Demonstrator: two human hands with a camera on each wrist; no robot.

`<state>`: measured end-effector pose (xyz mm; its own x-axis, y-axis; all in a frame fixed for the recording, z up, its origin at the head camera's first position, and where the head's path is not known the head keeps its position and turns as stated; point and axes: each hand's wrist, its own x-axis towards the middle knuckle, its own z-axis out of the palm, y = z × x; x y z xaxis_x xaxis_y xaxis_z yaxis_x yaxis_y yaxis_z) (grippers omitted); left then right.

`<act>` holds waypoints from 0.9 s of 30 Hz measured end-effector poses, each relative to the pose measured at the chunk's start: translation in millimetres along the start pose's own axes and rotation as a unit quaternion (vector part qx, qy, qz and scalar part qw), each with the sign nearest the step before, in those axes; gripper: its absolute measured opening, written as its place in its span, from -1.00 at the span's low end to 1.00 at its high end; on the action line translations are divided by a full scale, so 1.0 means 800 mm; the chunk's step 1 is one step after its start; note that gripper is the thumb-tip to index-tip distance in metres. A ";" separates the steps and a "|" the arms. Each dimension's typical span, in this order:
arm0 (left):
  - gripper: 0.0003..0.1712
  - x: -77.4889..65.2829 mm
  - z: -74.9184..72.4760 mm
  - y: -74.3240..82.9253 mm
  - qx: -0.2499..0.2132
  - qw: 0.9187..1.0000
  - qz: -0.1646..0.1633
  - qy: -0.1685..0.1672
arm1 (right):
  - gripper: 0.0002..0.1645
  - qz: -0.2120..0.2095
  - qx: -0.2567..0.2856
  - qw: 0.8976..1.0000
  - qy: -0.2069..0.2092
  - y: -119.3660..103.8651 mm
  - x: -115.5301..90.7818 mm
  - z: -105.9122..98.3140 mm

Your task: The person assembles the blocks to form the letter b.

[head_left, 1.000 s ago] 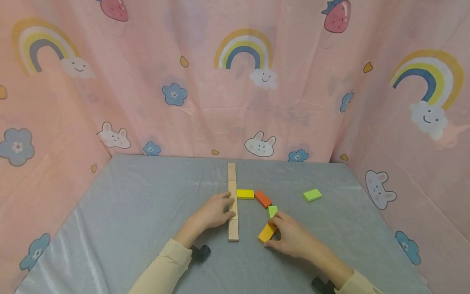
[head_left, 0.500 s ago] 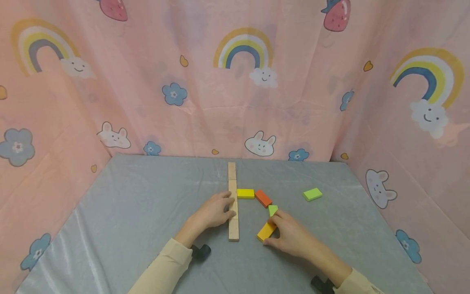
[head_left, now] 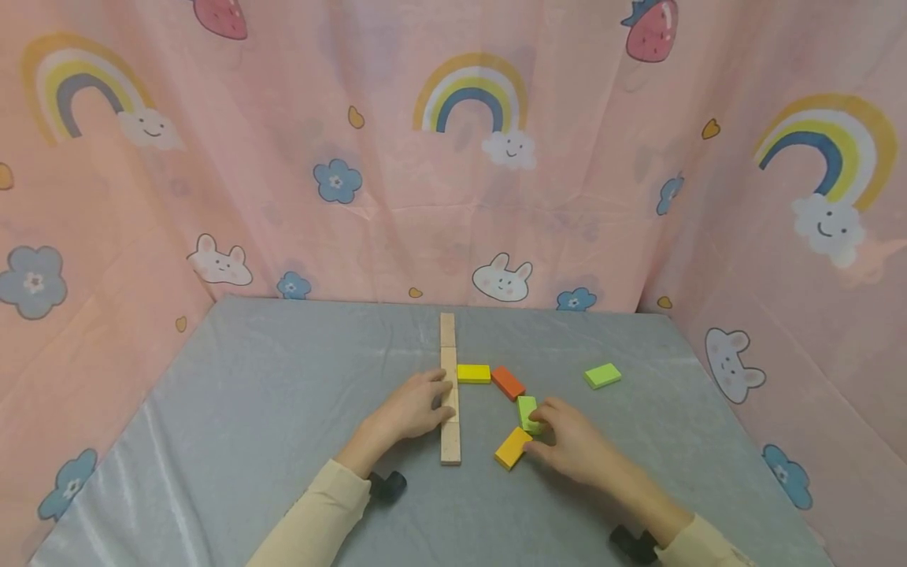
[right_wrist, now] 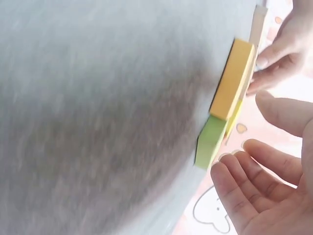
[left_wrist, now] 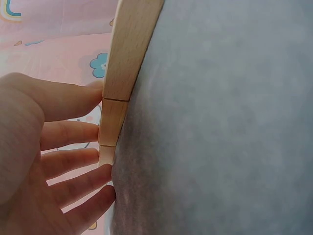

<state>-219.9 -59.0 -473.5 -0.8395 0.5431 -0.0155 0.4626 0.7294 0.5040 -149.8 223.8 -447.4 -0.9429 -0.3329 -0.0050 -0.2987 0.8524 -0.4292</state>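
A straight line of plain wooden blocks (head_left: 448, 358) runs front to back on the cloth. My left hand (head_left: 407, 408) rests its thumb and fingertips on them, fingers fairly straight in the left wrist view (left_wrist: 63, 147). From the line's right side curves a chain: a yellow block (head_left: 473, 374), a red-orange block (head_left: 508, 383), a green block (head_left: 525, 408) and an orange-yellow block (head_left: 512, 450). My right hand (head_left: 572, 442) is beside the last two, fingertips overlapping their right edges. In the right wrist view its fingers (right_wrist: 230, 183) are spread from the thumb, with nothing between them.
A loose light-green block (head_left: 602, 376) lies to the right of the chain. Grey cloth (head_left: 298, 354) covers the table, and a pink printed curtain (head_left: 397, 252) encloses its back and sides. Dark wrist camera mounts (head_left: 387, 488) sit under both wrists.
My right hand has let go of the orange-yellow block and drawn slightly right, showing more of the green block. The orange-yellow block has shifted a little left. My left hand stays put.
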 end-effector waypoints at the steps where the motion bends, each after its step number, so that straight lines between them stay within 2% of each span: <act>1: -0.41 0.000 0.000 0.000 0.002 1.000 0.000 0.000 | -0.64 -0.005 0.003 1.000 0.003 0.002 0.000 -0.002; 6: -0.41 -0.001 0.001 -0.001 0.005 1.000 -0.004 -0.001 | -0.76 -0.008 0.015 1.000 0.012 0.014 0.000 -0.016; 16: -0.41 -0.001 0.001 -0.002 0.003 1.000 -0.006 -0.002 | -0.80 -0.006 0.029 0.999 0.044 0.046 0.005 -0.038; 20: -0.42 -0.001 0.000 -0.001 0.002 1.000 -0.004 -0.001 | -0.80 -0.009 0.044 0.997 0.064 0.058 0.006 -0.051; 27: -0.42 -0.001 -0.001 0.000 0.001 1.000 0.000 0.000 | -0.74 0.011 0.055 0.994 0.094 0.083 0.008 -0.074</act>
<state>-219.4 -59.4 -472.8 -0.8396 0.5429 -0.0160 0.4626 0.7302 0.5028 -184.3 302.5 -422.6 -0.9629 -0.2244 0.1497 -0.2698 0.8063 -0.5264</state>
